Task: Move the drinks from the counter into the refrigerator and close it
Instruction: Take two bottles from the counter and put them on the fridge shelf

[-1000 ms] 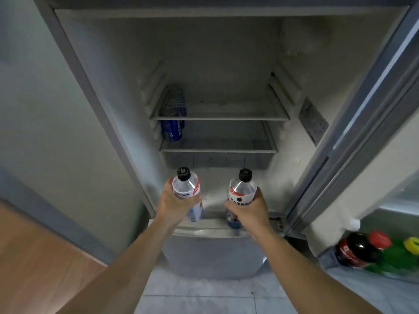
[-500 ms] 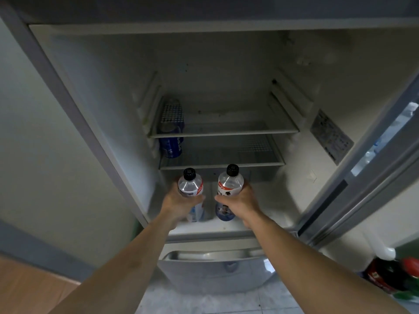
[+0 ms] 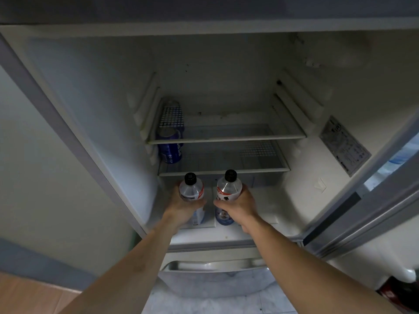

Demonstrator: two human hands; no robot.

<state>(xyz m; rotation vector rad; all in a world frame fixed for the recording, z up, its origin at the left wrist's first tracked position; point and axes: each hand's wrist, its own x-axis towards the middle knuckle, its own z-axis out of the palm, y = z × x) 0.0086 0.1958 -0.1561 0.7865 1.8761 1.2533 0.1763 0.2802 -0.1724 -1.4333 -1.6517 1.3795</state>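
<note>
The refrigerator stands open in front of me. My left hand grips a clear bottle with a black cap, upright, just inside the bottom compartment. Beside it, my right hand grips a second clear bottle with a black cap, also upright and close to the first. Both bottles sit below the front edge of the lower glass shelf. Whether their bases touch the fridge floor is hidden by my hands. A blue can stands at the left of the lower shelf.
The upper glass shelf holds nothing visible. The open fridge door runs along the right, with dark bottles low in its rack. A closed freezer drawer with a metal handle lies below. A wall is at left.
Both hands have carried the bottles forward and deeper into the fridge's bottom compartment, and the bottles have come closer together. My view has moved nearer to the fridge.
</note>
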